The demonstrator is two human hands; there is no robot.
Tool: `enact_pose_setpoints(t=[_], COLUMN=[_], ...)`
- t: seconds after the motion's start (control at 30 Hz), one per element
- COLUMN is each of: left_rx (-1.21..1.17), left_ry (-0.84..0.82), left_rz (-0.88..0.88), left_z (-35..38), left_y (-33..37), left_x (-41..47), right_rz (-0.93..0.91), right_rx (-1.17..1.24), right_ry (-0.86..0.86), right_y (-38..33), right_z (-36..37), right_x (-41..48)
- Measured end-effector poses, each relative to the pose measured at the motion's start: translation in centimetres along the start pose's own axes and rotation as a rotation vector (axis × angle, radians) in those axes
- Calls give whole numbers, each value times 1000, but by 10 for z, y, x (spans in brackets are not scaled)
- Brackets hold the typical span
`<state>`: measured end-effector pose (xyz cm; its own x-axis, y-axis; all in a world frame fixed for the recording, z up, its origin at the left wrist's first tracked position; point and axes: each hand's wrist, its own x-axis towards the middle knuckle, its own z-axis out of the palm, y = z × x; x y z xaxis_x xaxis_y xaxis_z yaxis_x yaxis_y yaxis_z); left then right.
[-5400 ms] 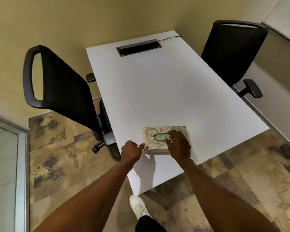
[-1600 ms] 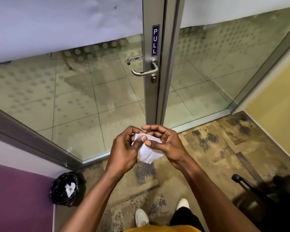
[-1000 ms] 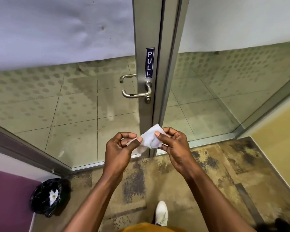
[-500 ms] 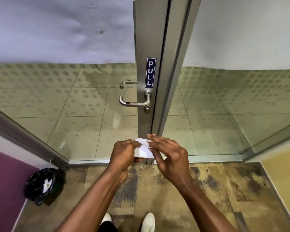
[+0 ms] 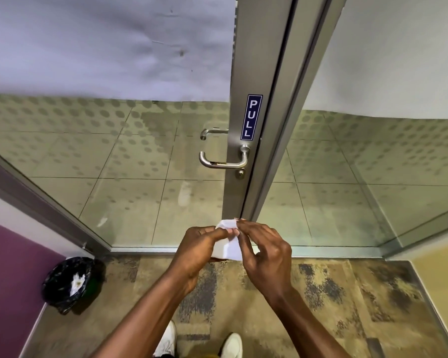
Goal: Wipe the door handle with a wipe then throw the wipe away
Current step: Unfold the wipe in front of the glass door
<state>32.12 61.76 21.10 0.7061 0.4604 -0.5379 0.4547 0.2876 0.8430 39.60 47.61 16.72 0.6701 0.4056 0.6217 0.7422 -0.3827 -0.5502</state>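
Both hands pinched one small white wipe (image 5: 228,245) between them in the head view, the only view I had. My left hand (image 5: 195,250) closed its fingertips on the wipe's left edge, and my right hand (image 5: 267,254) closed thumb and fingers on its upper right corner; neither hand held anything else. The wipe looked crumpled and partly folded, most of it hidden between the palms.

Straight above the grip, and well apart from it, the silver lever door handle (image 5: 221,161) stuck out leftward from the metal door frame (image 5: 239,73), just below a blue PULL sign (image 5: 251,117). Nothing touched the handle, so I judged the wiping had not begun.

Far down and left of the grip, a black-lined bin (image 5: 69,284) stood on the carpet against a purple wall.

My worry from here: such a light fingertip hold on a bunched wipe could let it slip to the carpet during the reach, or leave too little cloth exposed to wrap the lever properly.
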Motion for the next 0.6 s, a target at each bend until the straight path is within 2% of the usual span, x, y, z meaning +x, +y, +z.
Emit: enact_pose_setpoints(t=[0.1,0.2,0.37,0.47,0.53,0.6], left_rx=[-40,-98,-271,-159,-140,-155], left_ry=[53,29,-103,-104,-46,-19], left_rz=[-43,-89,-151,-51,4,13], left_z=[-9,-20,-36,-41,-41,-41], left_y=[3,6,11,13,13,13], left_x=[4,7,11,12,13,16], right_rz=[-134,-207,-198,-196,4,384], right_rx=[-71,-130,-112,-37,158,440], right_ry=[-82,-136,-171,-216,-158,-15], right_y=[-4,-13,-22,-26,-32,-43], right_z=[5,13,21,24,25,26], right_x=[0,-5,-7,-5,-4,1])
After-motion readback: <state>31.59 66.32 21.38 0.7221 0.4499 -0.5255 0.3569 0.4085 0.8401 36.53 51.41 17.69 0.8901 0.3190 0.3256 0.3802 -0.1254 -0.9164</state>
